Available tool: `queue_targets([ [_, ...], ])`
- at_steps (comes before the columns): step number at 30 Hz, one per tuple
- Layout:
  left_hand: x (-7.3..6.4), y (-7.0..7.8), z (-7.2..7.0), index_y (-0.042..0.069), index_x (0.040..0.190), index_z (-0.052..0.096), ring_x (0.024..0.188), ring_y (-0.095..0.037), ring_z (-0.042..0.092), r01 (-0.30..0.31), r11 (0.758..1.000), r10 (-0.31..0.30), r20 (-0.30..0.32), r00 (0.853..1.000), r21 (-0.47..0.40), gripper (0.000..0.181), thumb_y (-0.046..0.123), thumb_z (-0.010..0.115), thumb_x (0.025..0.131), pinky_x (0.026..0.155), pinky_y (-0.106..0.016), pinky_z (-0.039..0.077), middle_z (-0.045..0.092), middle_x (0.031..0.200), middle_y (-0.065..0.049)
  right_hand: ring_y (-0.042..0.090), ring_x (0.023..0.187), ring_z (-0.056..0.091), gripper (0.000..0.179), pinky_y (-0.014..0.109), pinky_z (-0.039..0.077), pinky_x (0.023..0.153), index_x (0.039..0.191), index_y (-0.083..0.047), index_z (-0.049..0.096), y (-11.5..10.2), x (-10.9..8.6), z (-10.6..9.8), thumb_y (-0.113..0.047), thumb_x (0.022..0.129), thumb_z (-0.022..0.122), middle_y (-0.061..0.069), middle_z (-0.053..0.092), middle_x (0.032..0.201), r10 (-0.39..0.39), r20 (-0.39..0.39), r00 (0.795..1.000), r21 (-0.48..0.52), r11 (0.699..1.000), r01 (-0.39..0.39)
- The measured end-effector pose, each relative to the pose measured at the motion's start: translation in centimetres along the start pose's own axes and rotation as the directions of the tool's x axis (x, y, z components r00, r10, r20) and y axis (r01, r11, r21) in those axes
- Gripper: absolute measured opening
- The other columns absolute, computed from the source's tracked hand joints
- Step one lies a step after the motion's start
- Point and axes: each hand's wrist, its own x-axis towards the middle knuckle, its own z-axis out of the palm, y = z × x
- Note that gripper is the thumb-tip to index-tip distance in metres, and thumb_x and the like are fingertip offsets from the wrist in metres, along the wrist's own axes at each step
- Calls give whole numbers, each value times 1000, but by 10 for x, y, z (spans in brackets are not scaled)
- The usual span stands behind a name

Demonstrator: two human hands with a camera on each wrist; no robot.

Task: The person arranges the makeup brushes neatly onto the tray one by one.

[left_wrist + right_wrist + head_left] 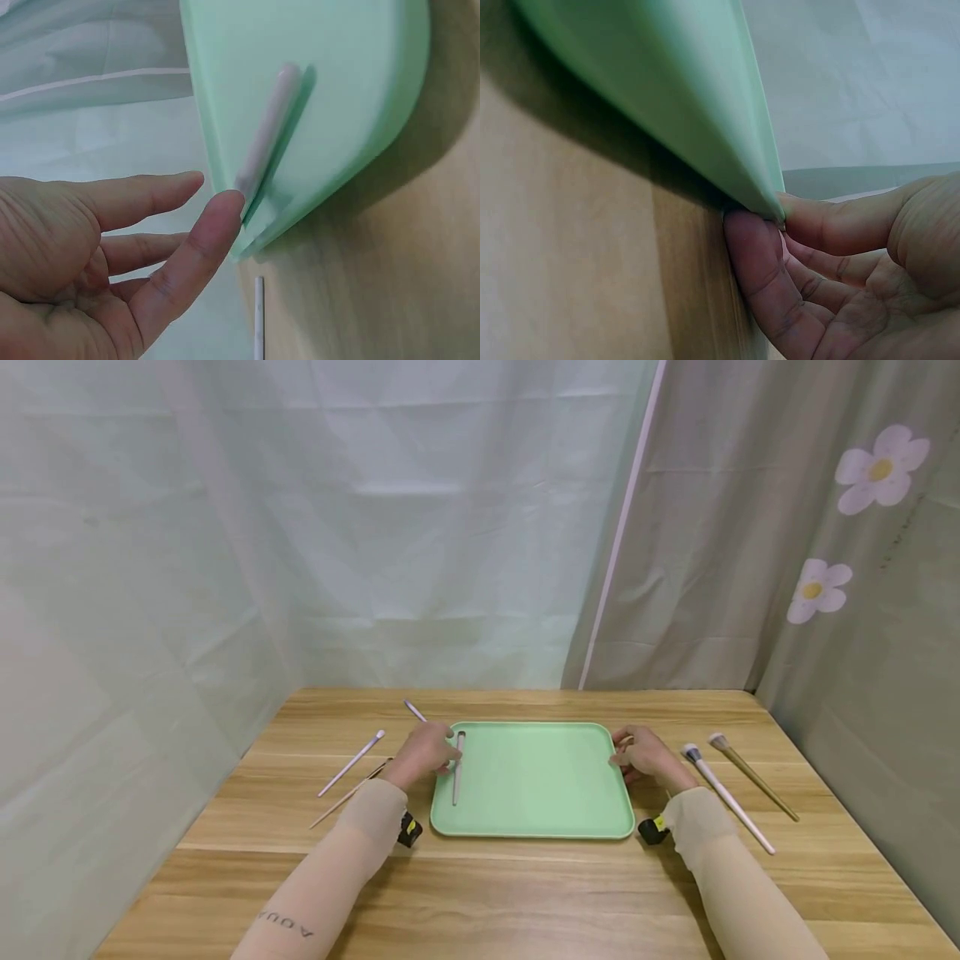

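Note:
A light green rectangular tray (540, 785) lies on the wooden table. One makeup brush (457, 781) with a pale handle rests in the tray along its left side, bristle end toward the back. My left hand (426, 750) is at the tray's left rim beside this brush. In the left wrist view the fingers of that hand (112, 262) are extended and spread, one fingertip overlapping the brush's near end. At the tray's right rim, my right hand (643, 753) pinches the edge; in the right wrist view one finger is under the rim (754, 180) and another against its side.
Left of the tray lie a white-handled brush (352, 763), a thin brush (337, 806) and, behind my left hand, another brush (415, 710). On the right are a pink-handled brush (735, 802) and a gold-handled brush (757, 779). Curtains (450, 527) hang around the table.

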Motion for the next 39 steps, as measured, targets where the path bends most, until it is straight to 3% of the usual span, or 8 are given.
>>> queue_targets([
  [4, 1, 0, -6, -11, 134, 62, 59, -19, 67, -2, 1000, 2, -5, 1000, 1, 42, 8, 71, 98, 80, -34, 57, 67, 66, -14, 24, 75, 60, 41, 37, 61, 60, 133, 13, 49, -2, -2, -1, 3, 97, 66, 17, 56, 95, -2, -3, 1000, -10, 1000, 2],
  [6, 1, -1, -8, -10, 133, 63, 60, -19, 68, -1, 1000, 1, -4, 1000, -17, 39, 8, 70, 99, 83, -37, 58, 66, 66, -12, 24, 75, 60, 41, 37, 61, 60, 133, 13, 49, -3, -2, -1, 3, 97, 66, 17, 56, 95, -1, -4, 1000, -10, 1000, 1],
  [14, 2, -8, -20, -4, 147, 55, 70, -28, 67, -33, 995, 30, -33, 999, -90, 49, 13, 67, 102, 65, -31, 55, 70, 91, -19, 23, 75, 59, 41, 37, 61, 60, 133, 13, 48, 0, -1, -2, 4, 97, 66, 15, 54, 94, 2, -6, 1000, -7, 1000, -2],
  [20, 3, -17, -33, -3, 142, 60, 90, -35, 70, -85, 988, 72, -107, 992, -125, 41, 14, 62, 105, 69, -34, 61, 69, 110, -19, 23, 73, 60, 40, 36, 61, 59, 132, 13, 49, -1, -1, -1, 3, 97, 66, 16, 56, 94, 7, -6, 1000, -3, 1000, -8],
  [27, -4, -30, -55, 3, 141, 63, 104, -34, 67, -54, 996, 40, -179, 983, -74, 38, 21, 59, 108, 81, -41, 59, 66, 129, -23, 24, 73, 62, 41, 37, 62, 60, 134, 12, 49, -2, 1, -1, 3, 97, 65, 19, 60, 97, 6, -4, 1000, -14, 1000, -6],
  [31, -9, -44, -66, 2, 139, 64, 106, -36, 65, -65, 996, 53, -195, 979, -55, 38, 23, 58, 108, 86, -47, 57, 65, 129, -25, 25, 73, 62, 41, 38, 62, 60, 133, 13, 49, -1, 1, 0, 3, 97, 66, 19, 60, 96, -2, -4, 1000, -8, 1000, 2],
  [35, -13, -57, -72, 1, 137, 65, 104, -38, 65, -88, 996, 79, -217, 973, -29, 37, 21, 59, 107, 83, -47, 57, 65, 127, -27, 24, 72, 61, 41, 37, 62, 59, 131, 14, 49, -1, 0, 0, 4, 96, 66, 17, 59, 93, -8, -3, 1000, 5, 1000, 8],
  [39, -19, -65, -77, -1, 140, 62, 107, -40, 65, -83, 996, 77, -203, 976, -19, 39, 20, 58, 108, 85, -48, 57, 65, 128, -27, 23, 72, 60, 40, 37, 62, 59, 131, 14, 49, -1, -1, 0, 5, 96, 66, 16, 58, 92, -8, -3, 1000, 10, 1000, 8],
])
